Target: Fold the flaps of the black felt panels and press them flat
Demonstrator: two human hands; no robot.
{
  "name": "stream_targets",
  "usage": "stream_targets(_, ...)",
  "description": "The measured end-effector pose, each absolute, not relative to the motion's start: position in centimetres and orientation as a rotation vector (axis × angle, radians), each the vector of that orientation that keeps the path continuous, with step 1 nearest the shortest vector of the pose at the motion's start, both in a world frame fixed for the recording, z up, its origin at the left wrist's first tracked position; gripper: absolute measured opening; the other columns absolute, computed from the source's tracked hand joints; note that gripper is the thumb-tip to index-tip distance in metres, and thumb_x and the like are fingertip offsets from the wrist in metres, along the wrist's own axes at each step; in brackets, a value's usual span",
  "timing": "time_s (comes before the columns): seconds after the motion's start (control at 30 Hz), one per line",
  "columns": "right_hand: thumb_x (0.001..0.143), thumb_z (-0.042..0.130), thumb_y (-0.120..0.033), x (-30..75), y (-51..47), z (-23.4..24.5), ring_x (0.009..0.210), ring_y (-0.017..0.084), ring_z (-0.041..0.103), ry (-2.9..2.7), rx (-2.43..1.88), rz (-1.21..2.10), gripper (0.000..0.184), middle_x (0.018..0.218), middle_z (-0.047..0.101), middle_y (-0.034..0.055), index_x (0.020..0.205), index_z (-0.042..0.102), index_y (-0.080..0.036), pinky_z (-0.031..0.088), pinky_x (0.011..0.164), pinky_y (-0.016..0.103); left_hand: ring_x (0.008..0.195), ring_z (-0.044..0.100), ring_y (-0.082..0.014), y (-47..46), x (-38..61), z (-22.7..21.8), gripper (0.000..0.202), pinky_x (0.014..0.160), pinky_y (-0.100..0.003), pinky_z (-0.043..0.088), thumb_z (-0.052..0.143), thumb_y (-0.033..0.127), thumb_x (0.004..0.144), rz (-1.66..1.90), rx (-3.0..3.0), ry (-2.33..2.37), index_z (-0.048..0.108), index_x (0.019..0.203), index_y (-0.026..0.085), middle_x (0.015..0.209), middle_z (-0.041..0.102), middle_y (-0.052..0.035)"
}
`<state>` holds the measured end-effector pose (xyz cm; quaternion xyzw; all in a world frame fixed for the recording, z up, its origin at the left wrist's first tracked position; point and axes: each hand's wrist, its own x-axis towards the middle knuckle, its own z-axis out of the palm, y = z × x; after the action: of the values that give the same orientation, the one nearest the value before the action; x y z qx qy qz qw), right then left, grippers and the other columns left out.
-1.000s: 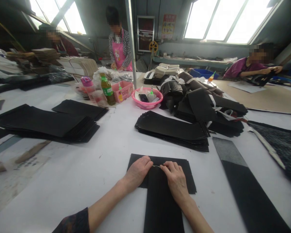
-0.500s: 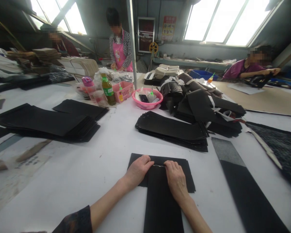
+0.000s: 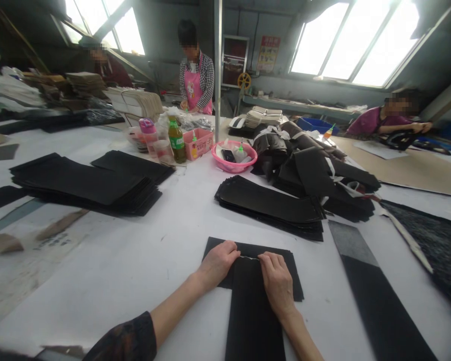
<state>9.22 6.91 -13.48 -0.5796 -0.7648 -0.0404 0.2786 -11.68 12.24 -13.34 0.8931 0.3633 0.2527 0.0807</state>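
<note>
A long black strip [image 3: 253, 316] runs from the near edge of the table up to my two hands, over a wider black sheet [image 3: 263, 246]. Along the strip's far edge, between my fingers, shows a thin whitish, uneven line. My left hand [image 3: 221, 263] is closed, its thumb and fingers pinching the left corner of that edge. At the right corner my right hand [image 3: 278, 281] pinches the same edge, fingers bent and pressed together. Whether the strip is leather or cloth I cannot tell.
Beyond my hands lies a stack of black pieces [image 3: 270, 203]; another stack [image 3: 86, 183] is at left. A black strip with a grey end [image 3: 379, 291] lies right. Farther off are a pink basin [image 3: 235, 164], a bottle [image 3: 176, 143] and bundled pieces [image 3: 311, 173]. Several people work across the table.
The camera view has shifted slightly, so the background sits a little farther right and lower. Both hands keep the same hold on the strip's edge.
</note>
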Motion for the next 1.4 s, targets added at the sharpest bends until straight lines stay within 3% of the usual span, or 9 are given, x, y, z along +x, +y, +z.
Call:
stream_targets(0.5,0.097,0.047,-0.019,10.2,6.7,-12.4,0.091,0.021,0.054,-1.902,-1.552,-0.186,0.012,0.094,0.062,0.0060,0.099,0.059,-0.018,0.038,0.084,0.037,0.090,0.051,-0.0206,12.1,-11.7,-13.8,0.016,0.081,-0.034,0.049,0.043,0.011,0.095,0.771,2.719,1.111,0.057,0.088,0.015,0.095,0.051,-0.0057)
stream_targets(0.73,0.095,0.050,-0.017,7.7,6.3,-11.6,0.089,0.018,0.054,-2.078,-1.543,-0.124,0.016,0.092,0.063,0.0020,0.100,0.063,-0.023,0.035,0.085,0.033,0.092,0.052,-0.0202,11.8,-12.0,-13.3,0.013,0.084,-0.034,0.049,0.045,0.011,0.095,0.781,2.687,1.089,0.057,0.094,0.015,0.098,0.052,-0.0058)
stream_targets(1.17,0.092,0.055,-0.018,5.0,8.5,-11.2,0.080,0.019,0.049,-2.227,-1.614,-0.159,0.013,0.080,0.059,0.0012,0.082,0.062,-0.022,0.031,0.080,0.034,0.094,0.054,-0.0190,12.0,-12.4,-12.6,0.014,0.086,-0.031,0.049,0.048,0.006,0.090,0.791,2.539,1.092,0.057,0.093,0.016,0.099,0.054,-0.0050)
stream_targets(1.4,0.092,0.054,-0.016,4.4,9.5,-10.7,0.078,0.020,0.050,-2.346,-1.608,-0.206,0.015,0.078,0.059,0.0027,0.078,0.060,-0.020,0.032,0.077,0.034,0.096,0.053,-0.0203,12.0,-12.7,-12.3,0.015,0.087,-0.033,0.048,0.061,0.012,0.084,0.779,2.502,1.065,0.057,0.097,0.017,0.100,0.055,-0.0043)
